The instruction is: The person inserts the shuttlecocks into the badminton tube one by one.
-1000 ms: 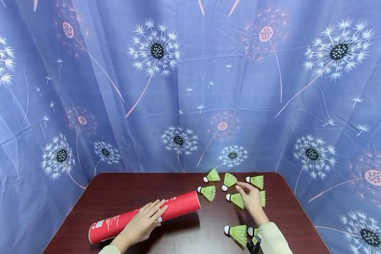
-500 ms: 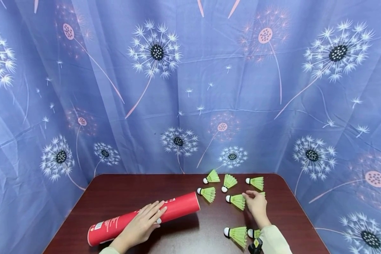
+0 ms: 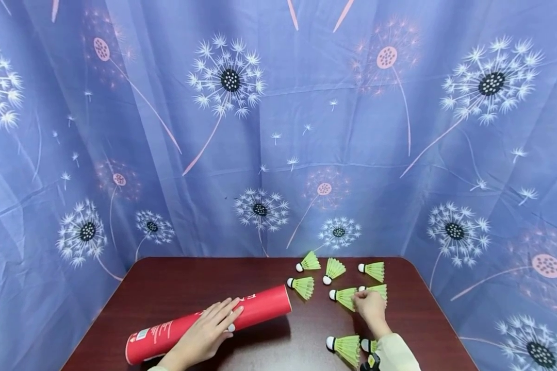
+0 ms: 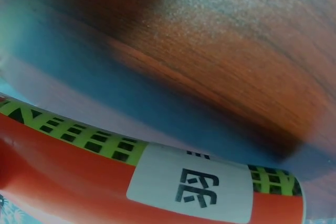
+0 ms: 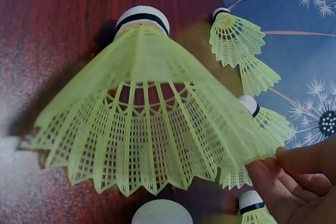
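In the right-wrist view alone we resolve the right hand (image 5: pixel 299 184) pinching a shuttlecock (image 3: pixel 344 297); leftward, the left hand (image 3: pixel 206 334) lies straight-fingered on a tube (image 3: pixel 265 307).

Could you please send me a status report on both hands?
Left hand rests across red tube. Right hand pinches yellow-green shuttlecock. Possible snag: neighbouring shuttlecock close behind right hand.

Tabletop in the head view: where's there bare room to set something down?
The table is bare behind the red tube, left of the rear shuttlecocks, and between the red tube and the front two shuttlecocks. It's crowded around the right hand, among the rear shuttlecocks.
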The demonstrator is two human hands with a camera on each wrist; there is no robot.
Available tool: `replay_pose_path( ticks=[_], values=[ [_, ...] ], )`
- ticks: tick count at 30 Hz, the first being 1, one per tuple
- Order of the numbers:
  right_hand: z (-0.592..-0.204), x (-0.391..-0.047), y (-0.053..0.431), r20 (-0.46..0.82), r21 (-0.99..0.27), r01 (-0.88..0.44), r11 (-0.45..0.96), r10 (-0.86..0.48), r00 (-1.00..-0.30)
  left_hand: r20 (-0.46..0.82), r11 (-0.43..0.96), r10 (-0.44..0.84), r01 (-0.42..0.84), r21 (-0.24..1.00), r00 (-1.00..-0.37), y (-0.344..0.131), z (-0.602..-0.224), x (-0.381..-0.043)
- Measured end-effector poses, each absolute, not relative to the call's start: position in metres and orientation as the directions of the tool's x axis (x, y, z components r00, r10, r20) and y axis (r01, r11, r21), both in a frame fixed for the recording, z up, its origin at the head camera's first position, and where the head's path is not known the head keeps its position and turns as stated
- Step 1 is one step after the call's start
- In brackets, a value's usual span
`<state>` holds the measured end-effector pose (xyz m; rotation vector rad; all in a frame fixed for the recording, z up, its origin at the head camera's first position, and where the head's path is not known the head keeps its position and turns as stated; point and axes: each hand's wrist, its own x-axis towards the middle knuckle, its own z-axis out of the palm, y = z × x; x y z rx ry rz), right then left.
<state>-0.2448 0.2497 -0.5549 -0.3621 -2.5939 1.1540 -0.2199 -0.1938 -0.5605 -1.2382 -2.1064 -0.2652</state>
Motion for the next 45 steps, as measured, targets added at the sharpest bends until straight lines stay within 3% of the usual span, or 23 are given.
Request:
replay_pose_path(
  ticks=[12,29,45],
  values=[
    [-0.562,-0.239,0.243,0.123,-0.885,0.031,0.465,0.297,-0.947,0.631,0.514,0.703,0.847,-0.133,-0.327,-0.197,-0.566,-0.22],
    [-0.538,-0.24,0.238,0.181,-0.88,-0.029,0.473,0.279,-0.943,0.631,0.526,0.701,0.838,-0.143,-0.332,-0.194,-0.562,-0.225],
    [-0.53,-0.236,0.215,0.223,-0.94,-0.158,0.301,0.196,-0.955,0.645,0.495,0.703,0.857,-0.143,-0.299,-0.191,-0.564,-0.225]
  ],
)
